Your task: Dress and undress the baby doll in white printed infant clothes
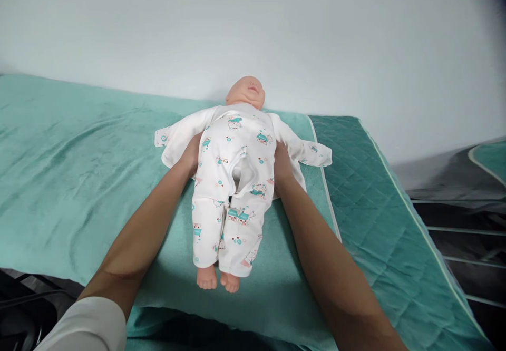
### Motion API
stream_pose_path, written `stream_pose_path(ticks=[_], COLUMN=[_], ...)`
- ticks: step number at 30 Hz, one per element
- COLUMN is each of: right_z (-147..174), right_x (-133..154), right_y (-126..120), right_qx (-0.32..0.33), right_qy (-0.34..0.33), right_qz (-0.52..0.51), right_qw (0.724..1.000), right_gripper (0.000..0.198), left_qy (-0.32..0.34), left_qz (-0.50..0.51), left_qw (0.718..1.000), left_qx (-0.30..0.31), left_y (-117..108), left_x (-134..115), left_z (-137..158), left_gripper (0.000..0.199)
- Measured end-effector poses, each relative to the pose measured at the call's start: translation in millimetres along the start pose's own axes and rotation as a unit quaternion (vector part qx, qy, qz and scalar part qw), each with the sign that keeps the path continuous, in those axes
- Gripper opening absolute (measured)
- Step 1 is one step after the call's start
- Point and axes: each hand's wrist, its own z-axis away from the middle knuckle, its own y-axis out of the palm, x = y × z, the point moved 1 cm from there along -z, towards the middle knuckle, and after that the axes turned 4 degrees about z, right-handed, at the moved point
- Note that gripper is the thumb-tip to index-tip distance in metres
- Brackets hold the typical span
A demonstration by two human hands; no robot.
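A baby doll [245, 91] lies on its back with its head toward the wall and its bare feet toward me. It wears a white long-sleeved top [286, 129] and white printed split-crotch trousers [239, 222], pulled up high over its belly. The sleeves spread out to both sides. My left hand [194, 153] reaches in at the trousers' left side, under the edge of the top. Opposite it, my right hand [281, 161] is against the right side of the trousers. Clothing and the doll's body hide the fingers of both hands.
A green blanket [98, 166] with a pale edge covers the bed beneath the doll. To the right lies a quilted green mattress cover [379, 208]. Behind the bed rises a white wall [197, 29]. Metal bars [466, 231] show at the far right.
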Motion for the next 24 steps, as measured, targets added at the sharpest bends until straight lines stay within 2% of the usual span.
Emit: stream_pose_path(ticks=[4,9,13,17,21,24], right_z=[2.9,3.6,5.2,7.4,5.7,1.5], right_x=[2.2,9.7,17.8,20.8,12.3,0.5], right_y=[0.1,-1.2,-1.4,0.5,2.0,1.3], right_qx=[-0.005,-0.012,0.007,0.002,0.012,0.023], right_qy=[0.029,0.097,0.112,0.121,0.123,0.115], right_qz=[-0.006,-0.058,-0.112,-0.151,-0.193,-0.22], right_qw=[1.0,0.994,0.987,0.981,0.973,0.968], right_gripper=[0.036,0.041,0.046,0.044,0.04,0.037], left_qy=[-0.016,-0.038,-0.035,-0.026,-0.049,-0.056], left_qz=[0.077,0.087,0.078,0.067,0.076,0.061], left_qw=[0.997,0.995,0.996,0.997,0.996,0.996], left_qx=[0.016,-0.001,-0.022,-0.025,-0.01,-0.016], left_y=[5.6,10.8,12.7,12.4,7.0,2.0], left_x=[-10.5,-18.0,-20.5,-22.7,-20.1,-18.5], left_z=[5.9,10.2,10.6,11.6,8.7,4.9], left_gripper=[0.015,0.016,0.022,0.02,0.015,0.02])
